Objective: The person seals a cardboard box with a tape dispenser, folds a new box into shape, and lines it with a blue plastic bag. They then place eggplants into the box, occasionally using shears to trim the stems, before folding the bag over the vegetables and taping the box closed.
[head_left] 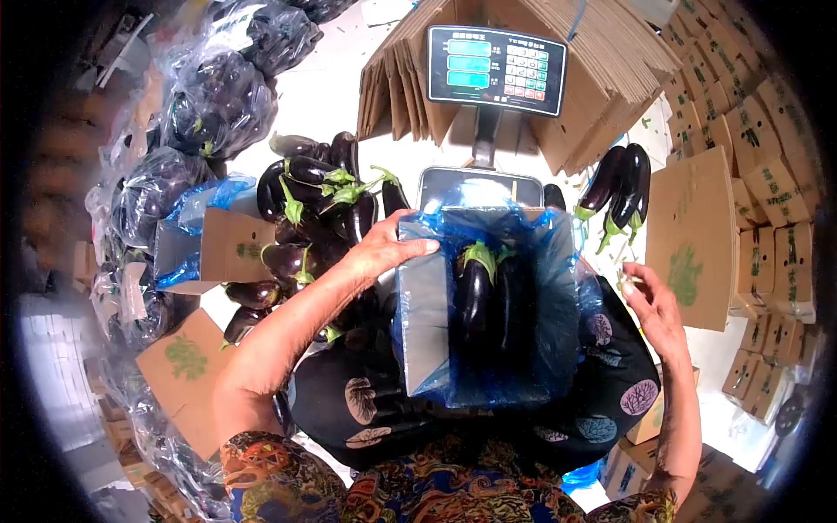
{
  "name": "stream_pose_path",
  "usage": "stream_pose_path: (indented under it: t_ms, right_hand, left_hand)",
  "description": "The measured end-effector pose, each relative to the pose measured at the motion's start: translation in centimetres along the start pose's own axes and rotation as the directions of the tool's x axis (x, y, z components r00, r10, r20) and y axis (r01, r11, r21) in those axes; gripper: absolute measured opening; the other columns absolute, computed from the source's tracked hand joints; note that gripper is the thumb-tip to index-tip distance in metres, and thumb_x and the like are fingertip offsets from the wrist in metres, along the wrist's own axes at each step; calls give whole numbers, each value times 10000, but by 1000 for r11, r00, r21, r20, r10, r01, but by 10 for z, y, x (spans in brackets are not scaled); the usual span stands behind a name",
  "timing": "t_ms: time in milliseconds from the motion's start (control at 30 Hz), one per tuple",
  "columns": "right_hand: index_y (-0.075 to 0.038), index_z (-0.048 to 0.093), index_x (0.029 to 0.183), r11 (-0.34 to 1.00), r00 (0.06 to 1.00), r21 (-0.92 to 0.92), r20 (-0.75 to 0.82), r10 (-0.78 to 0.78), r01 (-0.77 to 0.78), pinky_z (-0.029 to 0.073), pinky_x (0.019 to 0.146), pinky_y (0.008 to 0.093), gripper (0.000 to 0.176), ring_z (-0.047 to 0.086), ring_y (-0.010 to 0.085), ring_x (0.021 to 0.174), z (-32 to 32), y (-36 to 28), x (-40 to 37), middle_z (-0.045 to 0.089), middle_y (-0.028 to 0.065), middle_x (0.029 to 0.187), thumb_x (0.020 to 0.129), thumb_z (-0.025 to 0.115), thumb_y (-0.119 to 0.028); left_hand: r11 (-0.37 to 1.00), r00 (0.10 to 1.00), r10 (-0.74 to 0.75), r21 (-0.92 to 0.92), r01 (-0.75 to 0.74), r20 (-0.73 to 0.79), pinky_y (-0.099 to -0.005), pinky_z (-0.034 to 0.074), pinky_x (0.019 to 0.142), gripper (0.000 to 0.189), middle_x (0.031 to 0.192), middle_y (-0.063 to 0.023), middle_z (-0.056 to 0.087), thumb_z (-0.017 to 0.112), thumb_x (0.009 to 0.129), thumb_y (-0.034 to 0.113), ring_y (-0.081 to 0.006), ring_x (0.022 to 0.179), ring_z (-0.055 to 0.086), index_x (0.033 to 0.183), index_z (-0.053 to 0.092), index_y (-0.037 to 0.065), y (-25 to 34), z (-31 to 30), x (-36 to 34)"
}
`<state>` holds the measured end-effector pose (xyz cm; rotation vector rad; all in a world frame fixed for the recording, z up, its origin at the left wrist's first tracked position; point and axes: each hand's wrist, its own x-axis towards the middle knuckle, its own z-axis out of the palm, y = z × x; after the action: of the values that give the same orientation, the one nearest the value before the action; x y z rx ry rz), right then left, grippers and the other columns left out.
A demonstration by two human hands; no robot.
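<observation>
A cardboard box (425, 327) lined with a blue plastic bag (545, 305) sits tilted on my lap in the middle. Inside it lie a few dark eggplants (475, 301) with green caps. My left hand (392, 247) grips the box's far left corner, thumb over the rim. To the right of the box, my right hand (652, 305) has its fingers curled together near a small pale bit, too small to name. Just beyond that hand lie several loose eggplants (623, 187), stems toward me.
A digital scale (495, 70) stands ahead, with folded cardboard sheets (602, 78) behind it. Loose eggplants (327, 235) are heaped at left beside another lined box (235, 248). Bagged eggplants (218, 100) line the far left; stacked cartons (767, 192) line the right.
</observation>
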<state>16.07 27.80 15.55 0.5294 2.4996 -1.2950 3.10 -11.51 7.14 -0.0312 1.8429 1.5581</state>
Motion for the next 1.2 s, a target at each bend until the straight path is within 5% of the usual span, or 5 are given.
stream_pose_path:
  t_ms: [300, 633, 867, 1033, 1200]
  right_hand:
    - [-19, 588, 1114, 548, 679, -515, 94, -728, 659, 458, 882, 453, 433, 555, 367, 1056, 63, -51, 87, 596, 206, 1111, 768, 696, -257]
    - [7, 571, 837, 890, 929, -268, 85, -360, 369, 458, 608, 361, 139, 584, 265, 632, 45, -91, 82, 595, 150, 697, 839, 581, -132]
    - [-47, 580, 939, 591, 558, -320, 782, -277, 741, 491, 758, 378, 167, 600, 304, 854, 85, -55, -17, 578, 116, 889, 785, 641, -67]
    - [-50, 568, 940, 791, 872, -429, -16, -488, 435, 497, 740, 467, 235, 614, 383, 863, 59, -51, -25, 618, 177, 925, 780, 692, -170]
    - [-9, 558, 822, 795, 951, -524, 121, -285, 305, 460, 648, 476, 209, 584, 415, 734, 63, -6, -16, 602, 210, 743, 823, 641, -202]
  left_hand:
    - [871, 994, 96, 479, -112, 58, -300, 465, 841, 362, 921, -69, 655, 728, 799, 197, -163, 892, 588, 1088, 625, 6, 21, -7, 36]
    - [795, 901, 434, 479, -371, -24, -258, 431, 722, 81, 746, -2, 581, 597, 848, 82, -102, 725, 510, 848, 566, 8, 49, 4, 13]
    - [348, 591, 173, 512, -785, 788, -372, 496, 736, 268, 909, -100, 588, 686, 788, 229, -294, 856, 592, 978, 615, 55, 55, 50, -70]
    - [755, 886, 461, 544, -365, -46, -406, 466, 959, 731, 1279, -202, 495, 765, 719, 246, -306, 1162, 519, 1345, 434, 65, 61, 8, -53]
    - [979, 985, -72, 198, 39, 159, -316, 493, 810, 770, 1203, -89, 577, 764, 772, 323, -160, 1037, 562, 1391, 372, 86, 10, -11, -25]
